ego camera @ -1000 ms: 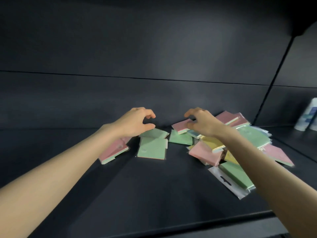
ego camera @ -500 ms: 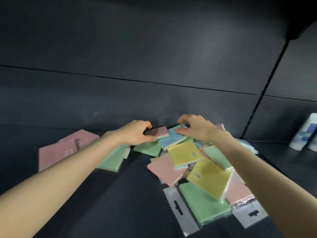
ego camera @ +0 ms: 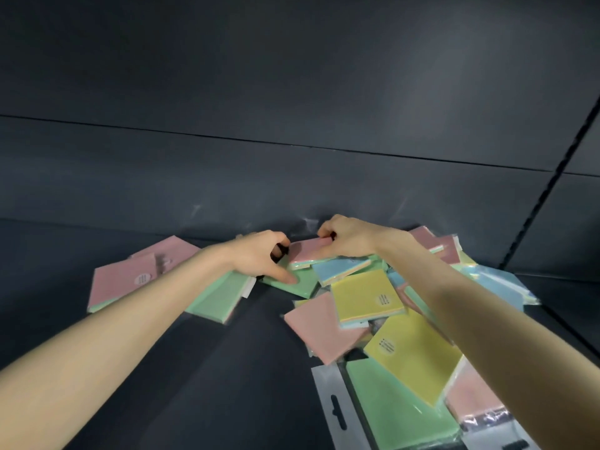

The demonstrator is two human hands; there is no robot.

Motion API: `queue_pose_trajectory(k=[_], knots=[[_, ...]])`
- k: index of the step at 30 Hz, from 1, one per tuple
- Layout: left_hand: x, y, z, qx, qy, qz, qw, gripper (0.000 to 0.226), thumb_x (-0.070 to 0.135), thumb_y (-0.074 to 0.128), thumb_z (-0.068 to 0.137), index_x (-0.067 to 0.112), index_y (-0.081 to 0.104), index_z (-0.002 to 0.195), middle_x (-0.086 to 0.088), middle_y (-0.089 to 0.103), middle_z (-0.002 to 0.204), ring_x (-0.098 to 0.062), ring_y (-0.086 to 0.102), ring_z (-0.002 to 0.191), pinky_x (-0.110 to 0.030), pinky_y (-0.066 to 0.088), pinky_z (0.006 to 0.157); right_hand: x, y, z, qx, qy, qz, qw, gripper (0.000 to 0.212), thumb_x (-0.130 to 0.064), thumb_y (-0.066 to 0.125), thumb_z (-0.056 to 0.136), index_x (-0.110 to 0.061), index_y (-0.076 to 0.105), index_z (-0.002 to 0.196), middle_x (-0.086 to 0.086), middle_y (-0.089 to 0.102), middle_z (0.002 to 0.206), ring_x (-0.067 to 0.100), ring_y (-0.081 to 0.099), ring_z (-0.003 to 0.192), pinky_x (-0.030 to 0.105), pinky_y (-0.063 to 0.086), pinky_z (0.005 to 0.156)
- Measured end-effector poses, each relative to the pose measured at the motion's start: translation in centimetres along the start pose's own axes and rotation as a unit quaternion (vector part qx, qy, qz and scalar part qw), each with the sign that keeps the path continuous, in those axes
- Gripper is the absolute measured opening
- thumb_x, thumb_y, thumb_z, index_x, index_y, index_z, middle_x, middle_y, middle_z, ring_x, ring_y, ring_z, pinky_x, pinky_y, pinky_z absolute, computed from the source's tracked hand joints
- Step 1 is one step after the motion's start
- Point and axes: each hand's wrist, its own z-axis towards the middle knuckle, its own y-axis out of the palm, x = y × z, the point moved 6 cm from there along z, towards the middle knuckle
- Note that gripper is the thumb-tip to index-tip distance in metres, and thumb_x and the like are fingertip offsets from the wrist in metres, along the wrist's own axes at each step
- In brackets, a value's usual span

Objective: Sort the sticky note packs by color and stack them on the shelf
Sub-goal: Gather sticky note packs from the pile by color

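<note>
A jumble of sticky note packs in pink, green, yellow and blue covers the right half of the dark shelf [ego camera: 227,368]. At the back of the pile lies a pink pack [ego camera: 308,251]. My left hand [ego camera: 259,258] grips its left end with curled fingers, the thumb resting on a green pack [ego camera: 292,284] below. My right hand [ego camera: 347,238] pinches the pink pack's right end. To the left lie two pink packs [ego camera: 123,280] and a green pack [ego camera: 217,300], partly under my left forearm.
The shelf's dark back wall [ego camera: 292,190] rises right behind the hands. A vertical divider [ego camera: 545,196] runs down at the right. Clear plastic hang tabs [ego camera: 334,414] of the front packs stick out near the lower edge.
The view has tilted down and closed in. Both hands have come together on the pink pack at the back of the pile and taken hold of its two ends.
</note>
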Motion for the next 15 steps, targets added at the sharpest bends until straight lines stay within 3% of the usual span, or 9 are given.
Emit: queue_pose_trajectory(k=[2, 5, 9, 11, 15], knots=[[0.1, 0.0, 0.1, 0.000, 0.000, 0.035, 0.999, 0.078, 0.051, 0.074, 0.073, 0.023, 0.040, 0.138, 0.005, 0.053, 0.130, -0.015, 0.052, 0.117, -0.036, 0.034, 0.105, 0.2, 0.1, -0.1, -0.025, 0.009, -0.014, 1.000, 0.062, -0.050, 0.061, 0.084, -0.009, 0.050, 0.129, 0.007, 0.041, 0.130, 0.024, 0.055, 0.103, 0.035, 0.046, 0.094], [0.4, 0.1, 0.2, -0.007, 0.008, 0.010, 1.000, 0.080, 0.047, 0.076, 0.072, 0.024, 0.038, 0.138, 0.006, 0.054, 0.128, -0.015, 0.054, 0.112, -0.036, 0.036, 0.104, 0.7, 0.2, 0.0, -0.044, 0.020, -0.034, 0.998, 0.064, -0.050, 0.059, 0.086, -0.016, 0.043, 0.137, 0.004, 0.031, 0.135, 0.022, 0.042, 0.119, 0.037, 0.039, 0.103], [0.4, 0.3, 0.5, -0.006, 0.001, -0.049, 0.999, 0.089, 0.041, 0.082, 0.067, 0.023, 0.035, 0.140, 0.010, 0.054, 0.113, -0.015, 0.055, 0.105, -0.025, 0.045, 0.075, 1.3, 0.3, -0.5, -0.052, 0.014, -0.013, 0.998, 0.076, -0.051, 0.060, 0.085, -0.024, 0.026, 0.148, -0.004, 0.025, 0.145, 0.018, 0.030, 0.133, 0.035, 0.030, 0.110], [0.4, 0.4, 0.5, -0.006, -0.002, -0.081, 0.997, 0.092, 0.038, 0.085, 0.065, 0.022, 0.035, 0.140, 0.011, 0.053, 0.108, -0.014, 0.057, 0.102, -0.027, 0.050, 0.071, 1.6, 0.1, -1.0, -0.050, 0.019, -0.002, 0.999, 0.079, -0.050, 0.063, 0.083, -0.024, 0.026, 0.147, -0.005, 0.027, 0.141, 0.016, 0.036, 0.125, 0.035, 0.033, 0.108], [0.7, 0.6, 0.6, -0.004, 0.006, -0.128, 0.992, 0.094, 0.029, 0.088, 0.062, 0.018, 0.036, 0.139, 0.008, 0.053, 0.105, -0.014, 0.057, 0.101, -0.038, 0.053, 0.088, 2.3, -0.1, -2.0, -0.044, 0.047, 0.018, 0.998, 0.080, -0.048, 0.069, 0.077, -0.021, 0.032, 0.143, -0.003, 0.030, 0.130, 0.016, 0.047, 0.106, 0.036, 0.042, 0.098]])
